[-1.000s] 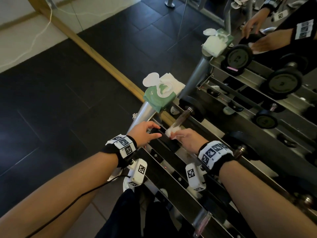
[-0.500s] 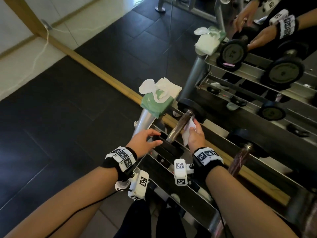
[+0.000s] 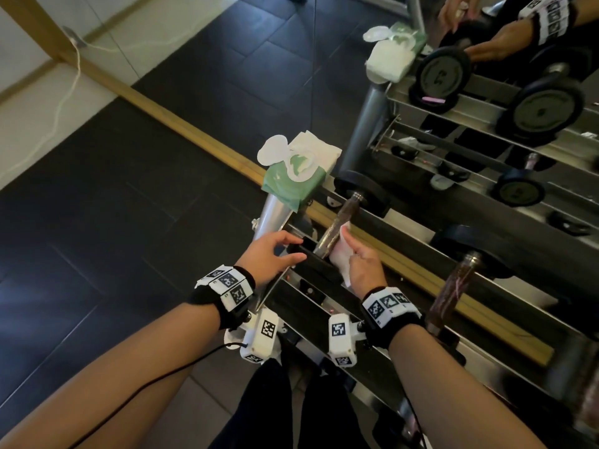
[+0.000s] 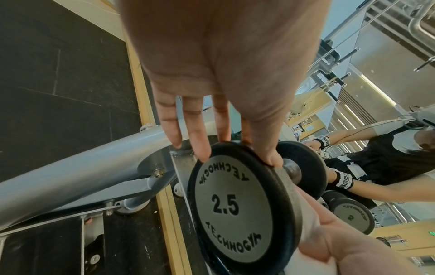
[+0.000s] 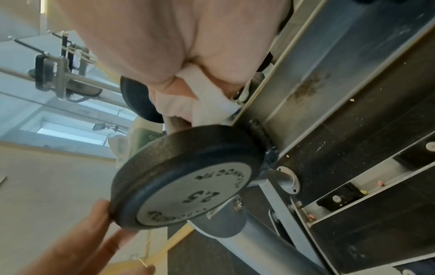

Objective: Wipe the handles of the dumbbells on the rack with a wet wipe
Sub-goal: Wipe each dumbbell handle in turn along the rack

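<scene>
A 2.5 dumbbell (image 3: pixel 340 218) lies at the left end of the rack's top rail (image 3: pixel 405 254). My left hand (image 3: pixel 293 249) rests straight fingertips and thumb on the rim of its near plate (image 4: pixel 233 204), also seen in the right wrist view (image 5: pixel 195 188). My right hand (image 3: pixel 351 254) grips a white wet wipe (image 3: pixel 338 257) wrapped against the brownish handle, just behind that plate. The wipe (image 5: pixel 179 104) bunches under the palm and hides the part of the handle it covers.
A green pack of wipes (image 3: pixel 295 176) with its lid open sits on the rack's post. A second dumbbell (image 3: pixel 453 286) lies to the right. A mirror (image 3: pixel 486 92) behind repeats the rack. Lower rails (image 3: pixel 324 306) run below my wrists; dark floor (image 3: pixel 113 222) lies left.
My right hand has carried the wipe from the handle's near end up along the handle and turned to grip it from the side. My left hand stays on the plate.
</scene>
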`<state>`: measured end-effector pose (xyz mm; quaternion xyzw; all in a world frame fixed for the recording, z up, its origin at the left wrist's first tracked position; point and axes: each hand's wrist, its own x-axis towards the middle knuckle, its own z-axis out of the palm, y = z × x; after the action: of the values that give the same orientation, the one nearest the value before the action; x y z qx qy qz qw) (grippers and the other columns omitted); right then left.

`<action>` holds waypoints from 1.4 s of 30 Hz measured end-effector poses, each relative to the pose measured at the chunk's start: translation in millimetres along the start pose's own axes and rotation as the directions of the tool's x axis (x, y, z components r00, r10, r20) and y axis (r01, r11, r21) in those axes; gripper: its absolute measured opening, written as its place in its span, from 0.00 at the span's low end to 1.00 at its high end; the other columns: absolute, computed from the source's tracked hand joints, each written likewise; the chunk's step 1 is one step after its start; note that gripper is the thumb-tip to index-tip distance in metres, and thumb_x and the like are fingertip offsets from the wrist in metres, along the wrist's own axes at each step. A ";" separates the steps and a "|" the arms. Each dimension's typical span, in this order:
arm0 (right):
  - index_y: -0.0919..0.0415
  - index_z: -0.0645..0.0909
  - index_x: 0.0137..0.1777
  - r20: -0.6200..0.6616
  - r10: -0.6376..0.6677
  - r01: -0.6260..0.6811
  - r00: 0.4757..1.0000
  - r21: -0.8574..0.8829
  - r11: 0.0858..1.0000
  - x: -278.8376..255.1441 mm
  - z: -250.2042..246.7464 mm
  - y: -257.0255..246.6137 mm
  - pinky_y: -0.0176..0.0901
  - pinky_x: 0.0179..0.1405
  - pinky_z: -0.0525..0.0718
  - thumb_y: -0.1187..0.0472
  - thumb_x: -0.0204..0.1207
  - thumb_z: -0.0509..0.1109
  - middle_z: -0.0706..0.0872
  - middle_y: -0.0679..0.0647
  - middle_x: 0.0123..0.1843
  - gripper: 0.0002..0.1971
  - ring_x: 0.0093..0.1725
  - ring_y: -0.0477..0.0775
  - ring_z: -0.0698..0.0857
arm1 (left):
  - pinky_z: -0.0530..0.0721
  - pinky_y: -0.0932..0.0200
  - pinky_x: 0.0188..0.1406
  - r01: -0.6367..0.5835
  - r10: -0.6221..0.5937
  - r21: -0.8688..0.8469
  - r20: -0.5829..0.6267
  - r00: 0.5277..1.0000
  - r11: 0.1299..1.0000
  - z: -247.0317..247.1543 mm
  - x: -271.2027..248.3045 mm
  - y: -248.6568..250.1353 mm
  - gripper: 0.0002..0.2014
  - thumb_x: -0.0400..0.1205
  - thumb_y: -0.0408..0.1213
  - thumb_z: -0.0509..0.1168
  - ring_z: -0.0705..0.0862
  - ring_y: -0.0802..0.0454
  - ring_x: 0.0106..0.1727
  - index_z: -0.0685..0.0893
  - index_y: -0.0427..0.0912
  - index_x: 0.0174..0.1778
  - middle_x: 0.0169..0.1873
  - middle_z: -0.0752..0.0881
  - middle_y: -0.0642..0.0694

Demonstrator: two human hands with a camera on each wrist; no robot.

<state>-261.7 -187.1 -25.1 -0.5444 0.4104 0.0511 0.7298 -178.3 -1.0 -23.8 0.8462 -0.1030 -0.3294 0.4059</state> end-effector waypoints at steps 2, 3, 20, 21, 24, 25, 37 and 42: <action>0.43 0.88 0.50 0.010 -0.001 0.001 1.000 -0.003 1.000 -0.6 -3.2 2.5 0.22 0.38 0.83 0.69 0.82 0.60 0.91 0.38 0.40 0.20 0.43 0.34 0.89 | 0.82 0.42 0.68 0.000 0.000 -0.001 0.008 1.000 1.000 -0.3 0.8 -0.8 0.14 0.77 0.50 0.75 0.83 0.52 0.62 0.86 0.61 0.59 0.59 0.80 0.60; 0.44 0.89 0.49 -0.036 0.011 -0.010 0.999 0.022 1.000 -0.9 -3.0 0.7 0.28 0.45 0.86 0.69 0.82 0.62 0.91 0.41 0.46 0.20 0.48 0.40 0.90 | 0.82 0.42 0.68 -0.002 0.002 0.006 0.009 1.000 1.000 -0.3 1.3 -0.9 0.14 0.77 0.50 0.75 0.83 0.52 0.62 0.86 0.61 0.59 0.60 0.81 0.58; 0.29 0.83 0.61 0.045 -0.033 0.034 0.998 -0.012 0.999 2.3 -2.4 1.0 0.53 0.78 0.70 0.54 0.86 0.61 0.76 0.50 0.78 0.16 0.74 0.52 0.76 | 0.80 0.41 0.69 -0.028 0.028 -0.071 -0.002 1.000 0.997 3.0 -4.4 -1.3 0.13 0.77 0.49 0.75 0.83 0.49 0.58 0.84 0.64 0.56 0.61 0.80 0.56; 0.29 0.83 0.59 0.006 -0.026 0.026 1.000 0.021 0.999 4.3 -3.8 -0.7 0.56 0.78 0.71 0.56 0.86 0.60 0.77 0.52 0.77 0.17 0.73 0.54 0.77 | 0.80 0.41 0.69 -0.029 0.029 -0.069 -0.003 1.000 0.997 2.8 -4.1 -1.3 0.13 0.77 0.49 0.75 0.83 0.49 0.60 0.85 0.63 0.57 0.62 0.80 0.55; 0.39 0.78 0.72 -0.077 -0.018 0.028 0.997 0.137 0.990 27.0 2.0 -6.3 0.61 0.77 0.72 0.58 0.87 0.59 0.79 0.55 0.75 0.18 0.71 0.57 0.80 | 0.80 0.44 0.69 -0.018 0.017 -0.065 -0.006 1.000 0.998 2.4 -3.4 -2.7 0.15 0.77 0.49 0.75 0.82 0.51 0.63 0.85 0.60 0.60 0.62 0.80 0.55; 0.41 0.75 0.76 -0.079 -0.005 0.018 0.997 0.170 0.985 34.5 7.0 -9.7 0.61 0.74 0.75 0.59 0.88 0.58 0.79 0.55 0.75 0.20 0.71 0.58 0.80 | 0.81 0.46 0.69 -0.016 0.015 -0.064 -0.004 1.000 0.998 2.6 -3.4 -3.0 0.15 0.77 0.49 0.75 0.82 0.52 0.63 0.85 0.60 0.60 0.62 0.80 0.55; 0.39 0.66 0.82 0.057 0.004 0.002 0.998 -0.101 0.995 -5.0 5.5 -4.3 0.49 0.75 0.67 0.69 0.85 0.55 0.72 0.51 0.80 0.30 0.71 0.50 0.75 | 0.77 0.81 0.40 -0.058 0.058 -0.034 0.004 0.998 0.998 0.8 -1.8 -4.8 0.15 0.78 0.49 0.74 0.82 0.61 0.52 0.84 0.58 0.61 0.63 0.79 0.53; 0.43 0.75 0.77 -0.129 0.111 -0.098 0.985 0.101 0.990 12.9 7.8 -12.8 0.52 0.68 0.77 0.69 0.84 0.60 0.80 0.58 0.73 0.26 0.63 0.58 0.82 | 0.80 0.70 0.54 -0.041 0.041 -0.002 0.011 0.999 0.999 -0.9 0.3 -5.7 0.16 0.78 0.51 0.73 0.81 0.58 0.58 0.84 0.60 0.61 0.64 0.79 0.54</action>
<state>-242.2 -190.6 -23.3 -0.4895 0.4884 0.0333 0.7216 -178.0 3.1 -27.8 0.8416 -0.1222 -0.3258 0.4130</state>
